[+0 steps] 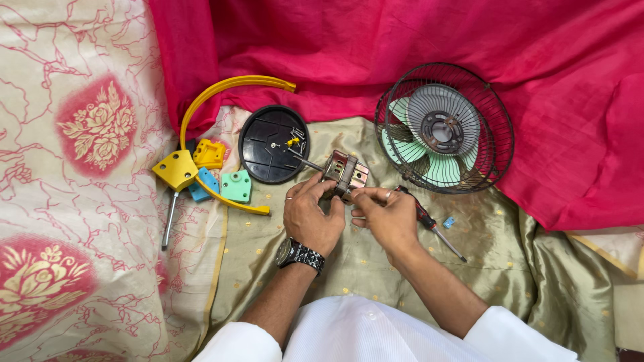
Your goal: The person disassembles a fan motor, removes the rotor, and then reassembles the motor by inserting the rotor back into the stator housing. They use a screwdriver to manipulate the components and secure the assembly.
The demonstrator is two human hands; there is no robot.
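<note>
A small metal fan motor (pixel 345 171) with a thin shaft pointing left is held between both my hands over an olive-gold cloth. My left hand (pixel 310 216), with a wristwatch and a ring, grips the motor's near left side. My right hand (pixel 384 216) pinches the motor's lower right edge with its fingertips. A screwdriver (pixel 433 225) with a dark red handle lies under and just right of my right hand. A round black cover (pixel 274 144) with a few small parts on it lies just left of the motor.
A wire fan cage with pale green blades (pixel 444 127) lies at the right. A yellow curved bracket (pixel 201 134), yellow, blue and green plastic blocks (pixel 235 186) and a metal rod (pixel 168 221) lie at the left. Pink cloth (pixel 402 40) covers the back. A tiny blue piece (pixel 449 221) lies beside the screwdriver.
</note>
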